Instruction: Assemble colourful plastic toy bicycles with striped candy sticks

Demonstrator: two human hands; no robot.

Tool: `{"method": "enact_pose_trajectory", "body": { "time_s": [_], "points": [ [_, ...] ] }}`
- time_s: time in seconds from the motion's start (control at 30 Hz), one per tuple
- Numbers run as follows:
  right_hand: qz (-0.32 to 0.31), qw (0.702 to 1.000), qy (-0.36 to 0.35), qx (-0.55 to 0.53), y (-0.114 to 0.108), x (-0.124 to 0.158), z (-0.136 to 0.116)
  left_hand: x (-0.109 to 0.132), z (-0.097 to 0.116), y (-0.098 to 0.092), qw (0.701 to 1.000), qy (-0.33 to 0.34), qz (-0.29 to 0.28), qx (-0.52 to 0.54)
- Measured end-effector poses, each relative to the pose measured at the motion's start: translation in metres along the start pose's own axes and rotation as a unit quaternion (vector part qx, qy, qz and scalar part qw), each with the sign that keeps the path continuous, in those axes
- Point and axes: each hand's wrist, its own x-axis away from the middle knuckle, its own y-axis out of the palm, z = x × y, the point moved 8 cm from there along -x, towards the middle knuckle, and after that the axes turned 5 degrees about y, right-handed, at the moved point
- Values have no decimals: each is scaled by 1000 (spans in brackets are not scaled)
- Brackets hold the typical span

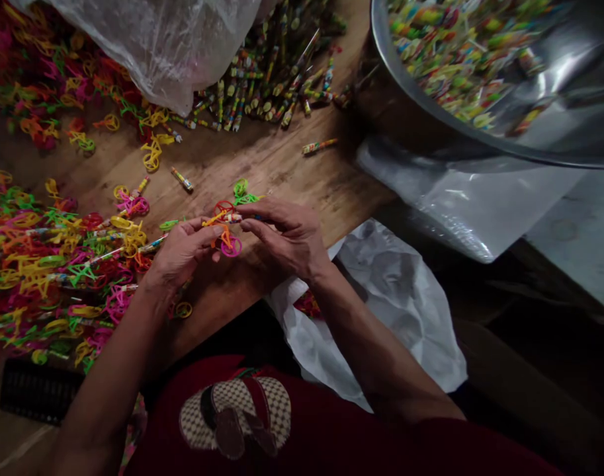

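Over the wooden table, my left hand (186, 246) is closed on a small orange plastic bicycle toy (225, 233) with a pink wheel. My right hand (289, 233) pinches a short printed tube (233, 217) between thumb and forefinger, against the toy; whether the two are joined I cannot tell. A green plastic toy (243, 192) lies just beyond my right fingertips. Left of my left hand spreads a heap of colourful plastic toys with printed tubes (73, 277). A loose printed tube (181, 179) rests on the wood beyond my hands.
Loose plastic toys (38, 86) and a pile of printed tubes (262, 82) lie at the back around a clear plastic bag (167, 46). A large metal basin (431, 116) holds many tubes. A white sack (401, 297) hangs below the table edge. A black basket (38, 391) sits lower left.
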Motion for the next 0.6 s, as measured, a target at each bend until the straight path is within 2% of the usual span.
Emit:
{"method": "enact_pose_trajectory", "body": {
  "time_s": [0.13, 0.37, 0.6],
  "points": [
    [-4, 999, -30, 41, -1, 3, -6, -1, -2, 2, 1000, 11, 0, 3],
    [29, 993, -55, 105, -1, 8, -9, -5, -5, 7, 1000, 16, -16, 14],
    [15, 998, -48, 50, 2, 16, 2, -10, -10, 8, 1000, 7, -14, 0]
  ]
}}
